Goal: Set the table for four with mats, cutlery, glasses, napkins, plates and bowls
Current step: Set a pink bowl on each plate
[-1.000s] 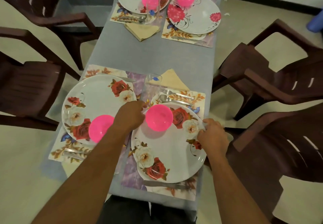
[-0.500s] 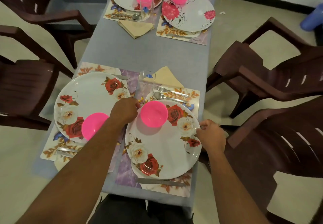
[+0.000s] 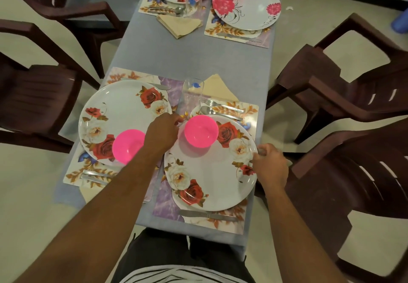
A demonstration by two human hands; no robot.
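We found the left hand [image 3: 162, 131] and right hand [image 3: 270, 168] with fingers curled onto opposite rims of the near-right plate [image 3: 212, 172], apparently squaring it on its mat [image 3: 231, 222] at the table [image 3: 194, 60] edge, pink bowl [image 3: 201, 131] aboard.

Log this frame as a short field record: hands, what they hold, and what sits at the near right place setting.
left hand: on the left rim of the near right plate
right hand: gripping the same plate's right rim
on plate: pink bowl
beyond plate: fork, spoon, glass, napkin
near edge: knife on the mat
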